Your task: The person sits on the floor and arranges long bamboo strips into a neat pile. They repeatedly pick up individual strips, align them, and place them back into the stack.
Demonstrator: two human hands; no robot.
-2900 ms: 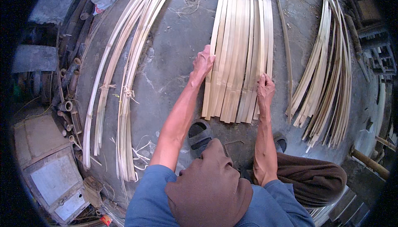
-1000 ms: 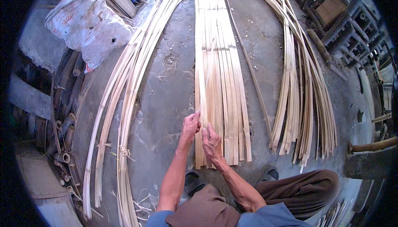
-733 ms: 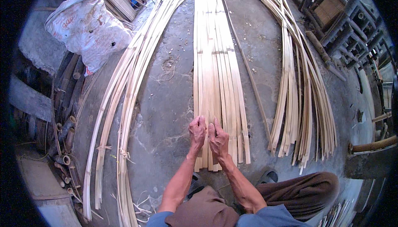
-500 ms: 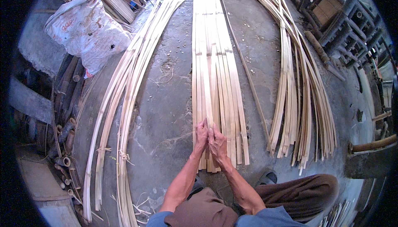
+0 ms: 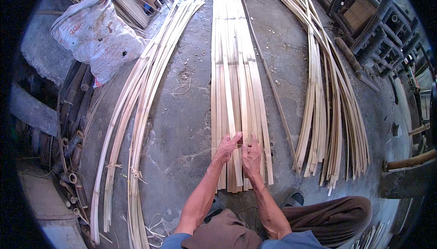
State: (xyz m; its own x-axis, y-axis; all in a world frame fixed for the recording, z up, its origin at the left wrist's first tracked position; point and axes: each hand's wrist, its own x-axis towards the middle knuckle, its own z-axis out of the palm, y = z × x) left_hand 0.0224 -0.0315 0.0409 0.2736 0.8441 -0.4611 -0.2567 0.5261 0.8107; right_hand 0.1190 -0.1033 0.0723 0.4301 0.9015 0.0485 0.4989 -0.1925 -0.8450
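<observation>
Long pale bamboo strips (image 5: 227, 76) lie side by side on the floor in front of me, running away from my feet. Over their near part, my left hand (image 5: 226, 149) is closed on one bamboo strip, whose near end comes out below the fingers. My right hand (image 5: 251, 158), just beside it, is closed on a second strip. Both held strips lie along the top of the row, slightly apart from each other. The fingertips hide part of each strip.
A tied bundle of strips (image 5: 136, 99) curves along the left, and a loose pile of strips (image 5: 318, 90) lies to the right. One thin strip (image 5: 273, 80) lies apart. A white sack (image 5: 98, 35), bamboo poles (image 5: 75, 140) and dark wooden frames (image 5: 364, 21) stand at the sides.
My hands have moved apart and a little to the right. Two raised strips now show separately, one at each hand, where the hands were together before.
</observation>
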